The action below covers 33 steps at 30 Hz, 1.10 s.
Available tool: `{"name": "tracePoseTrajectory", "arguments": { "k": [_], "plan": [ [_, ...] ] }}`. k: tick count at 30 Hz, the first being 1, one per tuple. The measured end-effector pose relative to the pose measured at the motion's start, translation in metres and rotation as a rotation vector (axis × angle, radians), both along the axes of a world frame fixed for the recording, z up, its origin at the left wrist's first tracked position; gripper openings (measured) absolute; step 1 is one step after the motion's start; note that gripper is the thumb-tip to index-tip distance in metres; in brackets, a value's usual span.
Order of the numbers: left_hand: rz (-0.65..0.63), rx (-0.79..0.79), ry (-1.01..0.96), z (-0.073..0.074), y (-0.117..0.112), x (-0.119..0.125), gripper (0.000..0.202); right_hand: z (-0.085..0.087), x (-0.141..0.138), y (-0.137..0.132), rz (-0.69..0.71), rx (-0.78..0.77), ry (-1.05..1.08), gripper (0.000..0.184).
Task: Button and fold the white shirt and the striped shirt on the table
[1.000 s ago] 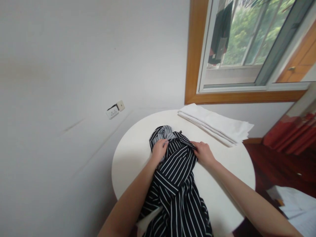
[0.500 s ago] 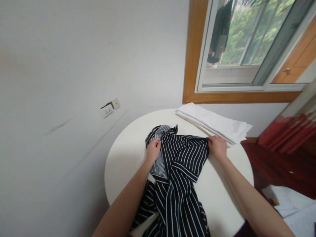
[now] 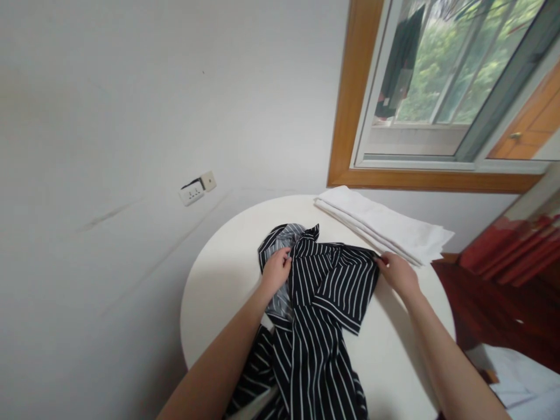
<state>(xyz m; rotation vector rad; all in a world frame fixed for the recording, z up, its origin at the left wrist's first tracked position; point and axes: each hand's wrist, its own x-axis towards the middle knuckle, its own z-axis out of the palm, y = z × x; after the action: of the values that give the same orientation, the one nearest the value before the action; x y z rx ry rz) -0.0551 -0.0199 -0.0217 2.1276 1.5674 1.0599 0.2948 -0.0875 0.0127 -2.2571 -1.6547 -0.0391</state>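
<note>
A black shirt with white stripes (image 3: 324, 326) lies rumpled over the round white table (image 3: 219, 280), its lower part running off toward me. Near the collar, my left hand (image 3: 276, 269) pinches the fabric; the greyish inner side of the cloth shows around it. My right hand (image 3: 399, 274) grips the outer top edge of a short sleeve, which is drawn out to the right. Between the hands the upper edge is stretched nearly straight. The fingertips of both hands are partly hidden by cloth.
Folded white cloth (image 3: 380, 221) rests at the table's far right edge, close to my right hand. Behind stand a white wall with a socket (image 3: 191, 193) and a wood-framed window (image 3: 420, 178). A red curtain (image 3: 516, 248) hangs at right; white material (image 3: 525, 373) sits below.
My right hand has moved slightly right and toward me, drawing the sleeve further out. My left hand keeps its hold near the collar. The view has shifted slightly.
</note>
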Motion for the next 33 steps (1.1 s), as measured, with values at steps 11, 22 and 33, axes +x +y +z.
{"name": "tracePoseTrajectory", "arguments": {
  "k": [11,22,33],
  "plan": [
    [-0.253,-0.033,-0.053,0.008,-0.006,0.007,0.028,0.005,0.02,0.002,0.051,0.738,-0.045,0.044],
    [-0.225,-0.027,-0.113,0.008,-0.007,0.005,0.037,-0.034,-0.062,0.014,0.588,0.197,-0.086,0.056],
    [0.073,0.248,0.11,0.025,-0.007,-0.013,0.027,0.012,-0.075,0.033,0.485,0.083,-0.037,0.039]
  ]
}}
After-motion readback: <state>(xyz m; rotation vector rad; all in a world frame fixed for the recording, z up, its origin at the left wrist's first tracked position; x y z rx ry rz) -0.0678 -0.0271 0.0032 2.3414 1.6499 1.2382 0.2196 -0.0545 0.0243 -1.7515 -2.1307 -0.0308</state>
